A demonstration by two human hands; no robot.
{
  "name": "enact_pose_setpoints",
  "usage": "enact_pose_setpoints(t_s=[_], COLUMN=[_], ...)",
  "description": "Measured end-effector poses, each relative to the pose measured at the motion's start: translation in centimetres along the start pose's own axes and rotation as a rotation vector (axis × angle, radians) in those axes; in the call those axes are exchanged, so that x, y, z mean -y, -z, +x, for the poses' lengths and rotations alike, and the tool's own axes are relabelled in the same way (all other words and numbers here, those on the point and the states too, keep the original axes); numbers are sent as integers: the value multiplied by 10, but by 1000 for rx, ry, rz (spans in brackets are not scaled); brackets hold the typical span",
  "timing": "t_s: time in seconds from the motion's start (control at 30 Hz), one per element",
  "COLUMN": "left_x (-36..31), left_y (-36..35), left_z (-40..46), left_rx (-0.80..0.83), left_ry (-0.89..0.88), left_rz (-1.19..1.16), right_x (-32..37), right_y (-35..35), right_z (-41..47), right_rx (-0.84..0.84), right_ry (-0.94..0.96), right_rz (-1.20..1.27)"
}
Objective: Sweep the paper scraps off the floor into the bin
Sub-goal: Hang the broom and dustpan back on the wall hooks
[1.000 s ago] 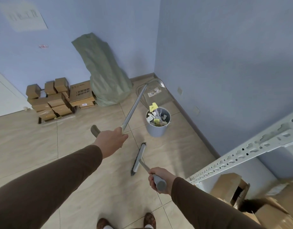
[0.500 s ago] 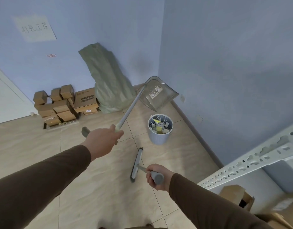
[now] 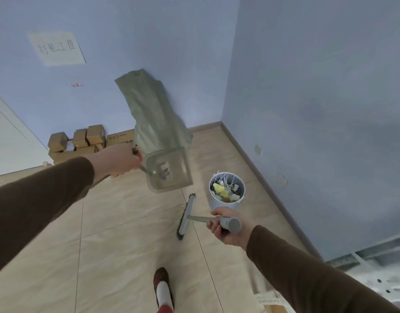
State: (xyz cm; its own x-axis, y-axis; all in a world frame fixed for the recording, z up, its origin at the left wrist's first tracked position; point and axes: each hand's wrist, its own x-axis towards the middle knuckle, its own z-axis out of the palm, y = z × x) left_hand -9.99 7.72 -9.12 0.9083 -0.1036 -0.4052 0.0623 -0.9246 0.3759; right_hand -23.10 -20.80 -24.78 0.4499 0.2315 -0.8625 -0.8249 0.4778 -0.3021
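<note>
The left hand (image 3: pixel 121 159) covers the part of the dustpan handle (image 3: pixel 142 168) that it grips, so the fingers wrapped around it are not visible. The clear dustpan (image 3: pixel 169 170) is blurred; the small things behind its wall, just beyond those fingers, cannot be identified. The right hand (image 3: pixel 228 227) hides the middle of the broom handle (image 3: pixel 200 219) under its fingers. The scraps in the bin (image 3: pixel 226 199), just beyond the right fingertips, are too small to tell apart. The cardboard boxes (image 3: pixel 81 141) are partly hidden behind the left hand. The metal shelf (image 3: pixel 375 267) is blurred and cut by the right edge. The shoe (image 3: pixel 161 288) is cut by the bottom edge.
</note>
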Motion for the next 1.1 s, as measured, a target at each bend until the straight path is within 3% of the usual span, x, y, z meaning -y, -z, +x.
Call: enact_pose_setpoints(t_s=[0.2, 0.3, 0.4, 0.57, 0.67, 0.8, 1.1], left_x=[40, 44, 25, -34, -82, -144, -317], left_y=[57, 88, 117, 173, 219, 272, 342], left_z=[91, 136, 178, 234, 266, 313, 444], left_rx=[139, 182, 184, 178, 22, -113, 0], left_ry=[96, 85, 15, -178, -306, -442, -583], left_rz=[64, 84, 133, 299, 558, 735, 902], right_x=[104, 166, 226, 325, 394, 477, 672], right_y=[-54, -86, -123, -181, -196, -203, -173], right_z=[41, 52, 41, 10, -20, -66, -134], right_rx=[7, 56, 103, 66, -23, -49, -166], right_ry=[108, 213, 357, 439, 511, 669, 977], right_rz=[72, 156, 45, -178, -384, -406, -571])
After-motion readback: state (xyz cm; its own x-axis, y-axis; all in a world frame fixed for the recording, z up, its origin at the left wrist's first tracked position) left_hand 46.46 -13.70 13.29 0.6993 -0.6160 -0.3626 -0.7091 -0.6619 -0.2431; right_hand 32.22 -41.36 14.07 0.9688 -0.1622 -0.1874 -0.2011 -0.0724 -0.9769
